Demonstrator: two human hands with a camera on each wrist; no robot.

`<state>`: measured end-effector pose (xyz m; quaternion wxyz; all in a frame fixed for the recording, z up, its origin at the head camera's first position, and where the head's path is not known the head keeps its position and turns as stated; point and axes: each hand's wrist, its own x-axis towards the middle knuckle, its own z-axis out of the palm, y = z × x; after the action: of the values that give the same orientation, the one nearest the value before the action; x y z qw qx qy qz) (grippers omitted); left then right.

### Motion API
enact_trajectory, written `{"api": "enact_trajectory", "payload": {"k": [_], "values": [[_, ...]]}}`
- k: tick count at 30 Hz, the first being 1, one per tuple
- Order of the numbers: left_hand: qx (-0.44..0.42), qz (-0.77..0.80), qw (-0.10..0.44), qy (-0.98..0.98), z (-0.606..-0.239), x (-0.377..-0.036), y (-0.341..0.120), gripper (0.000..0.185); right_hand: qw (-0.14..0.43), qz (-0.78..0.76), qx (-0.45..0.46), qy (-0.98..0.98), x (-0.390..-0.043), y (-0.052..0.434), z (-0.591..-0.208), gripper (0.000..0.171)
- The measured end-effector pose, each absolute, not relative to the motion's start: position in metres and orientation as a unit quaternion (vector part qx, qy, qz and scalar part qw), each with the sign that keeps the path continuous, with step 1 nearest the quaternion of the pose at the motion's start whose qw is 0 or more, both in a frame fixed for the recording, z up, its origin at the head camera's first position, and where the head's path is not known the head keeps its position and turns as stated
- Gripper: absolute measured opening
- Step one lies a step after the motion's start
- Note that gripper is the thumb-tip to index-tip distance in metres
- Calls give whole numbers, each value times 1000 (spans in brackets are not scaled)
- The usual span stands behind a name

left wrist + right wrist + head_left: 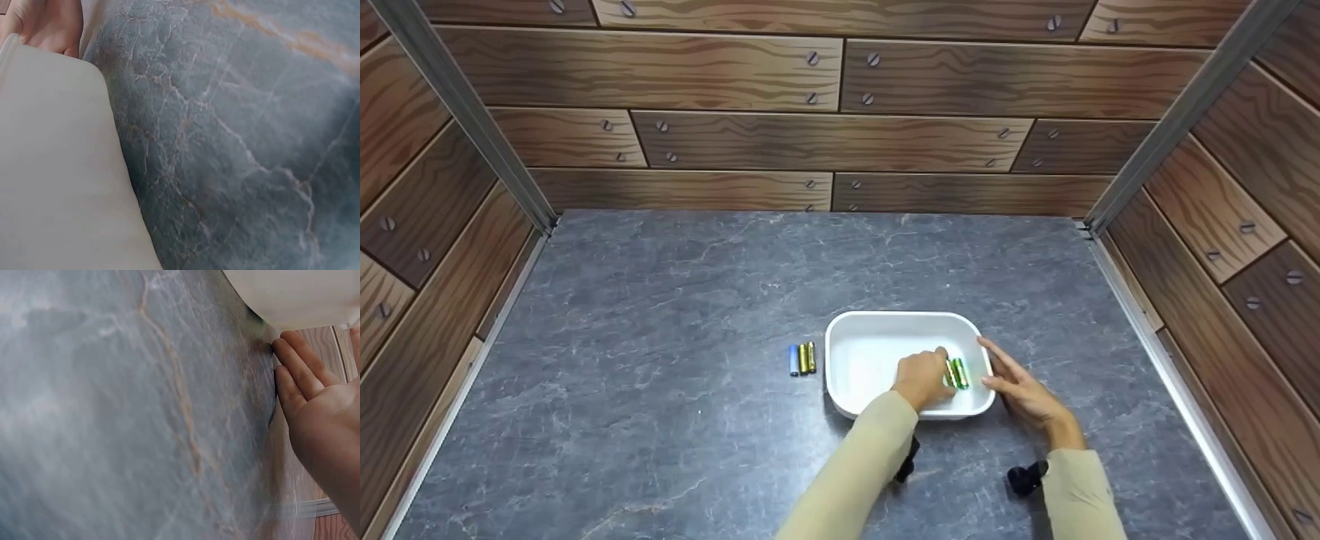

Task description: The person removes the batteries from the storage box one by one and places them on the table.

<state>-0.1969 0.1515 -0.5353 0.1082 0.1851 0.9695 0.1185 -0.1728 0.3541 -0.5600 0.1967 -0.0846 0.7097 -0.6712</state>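
Left hand [921, 379] curled inside white tray [877, 324], right hand [1021, 388] flat alongside

Both arms wear long, close-fitting sleeves of plain beige cloth, smooth and without pattern or print. The left sleeve [855, 465] ends in a snug cuff just behind the left hand [922, 379], well back from the fingers. The right sleeve [1076, 487] ends the same way behind the right hand [1024, 390]. Under each wrist, behind the cuff, sits a small black device: a rounded black mount [909, 459] under the left forearm, and a black knob-like mount [1026, 476] beside the right cuff. Both hands are bare, with no gloves, rings or watch in sight.
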Motion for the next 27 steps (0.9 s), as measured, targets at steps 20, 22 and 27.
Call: {"api": "enact_trajectory", "payload": {"k": [20, 22, 27], "values": [[219, 172, 98, 956, -514, -206, 133, 55, 204, -677, -113, 698, -175, 356, -561, 76], [222, 175, 98, 954, -513, -206, 130, 56, 207, -675, -126, 697, -176, 358, -560, 76], [226, 188, 93, 951, -507, -207, 123, 57, 193, -665, -166, 702, -181, 361, -556, 70]]}}
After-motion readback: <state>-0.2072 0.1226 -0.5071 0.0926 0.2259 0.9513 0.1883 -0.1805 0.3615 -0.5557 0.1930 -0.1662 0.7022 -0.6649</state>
